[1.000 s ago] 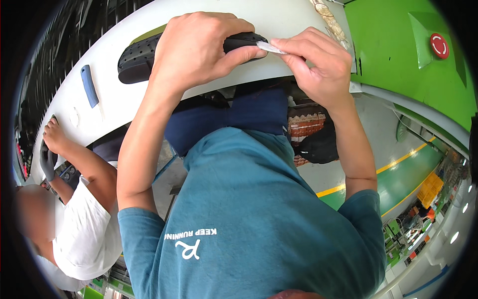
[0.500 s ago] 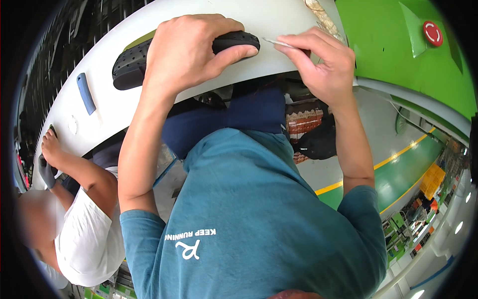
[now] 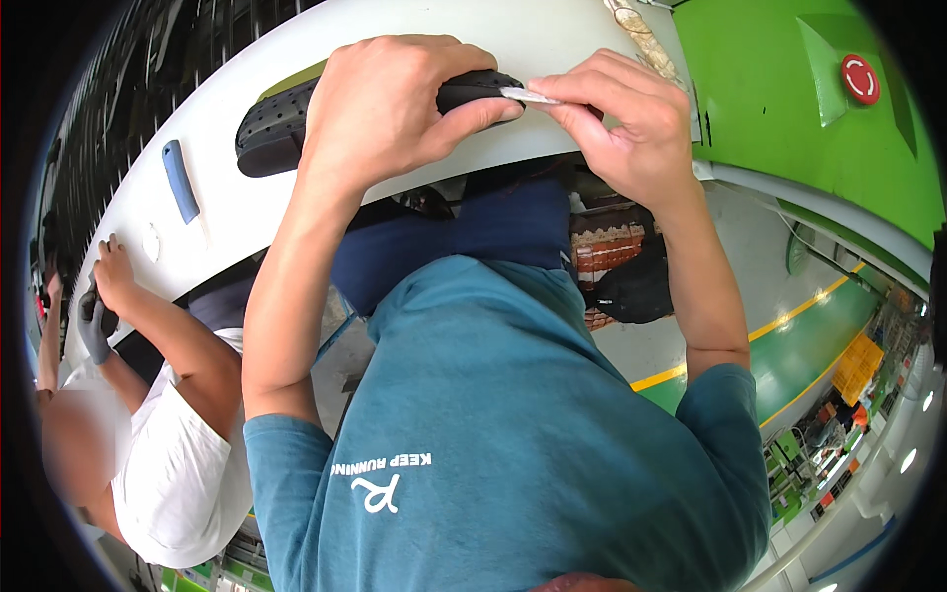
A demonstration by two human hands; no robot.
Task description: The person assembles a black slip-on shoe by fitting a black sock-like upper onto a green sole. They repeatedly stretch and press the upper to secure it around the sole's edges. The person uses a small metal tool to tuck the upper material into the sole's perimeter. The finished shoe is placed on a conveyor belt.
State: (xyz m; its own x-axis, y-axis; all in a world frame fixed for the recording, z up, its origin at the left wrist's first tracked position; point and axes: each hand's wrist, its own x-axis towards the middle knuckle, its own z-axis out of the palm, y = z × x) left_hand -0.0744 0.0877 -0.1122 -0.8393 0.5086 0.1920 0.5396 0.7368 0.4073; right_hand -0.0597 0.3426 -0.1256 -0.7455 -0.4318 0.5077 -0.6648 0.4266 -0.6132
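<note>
A black shoe sole with small dots along its surface (image 3: 270, 130) lies at the far side of the white table, its kind only partly clear. My left hand (image 3: 380, 113) is wrapped over its middle, with the thumb along the near side and part of the sole hidden beneath the palm. In a pinch of thumb and fingers my right hand (image 3: 636, 123) holds a thin, pale, blade-like tool (image 3: 529, 96). The tool's tip meets the sole's right end, just beyond my left thumb. An olive-green edge (image 3: 296, 79) shows behind the sole.
On the white table (image 3: 232, 212) lies a blue handle-shaped piece (image 3: 180, 183). A co-worker in a white shirt (image 3: 187, 464) works at the left. To the right stands a green machine (image 3: 760, 79) with a red push button (image 3: 860, 79). A wrapped, tan-stained cord (image 3: 636, 35) lies at the back.
My right hand has moved slightly left, bringing the pale tool from just off the sole's right end onto it. The co-worker's hands have shifted.
</note>
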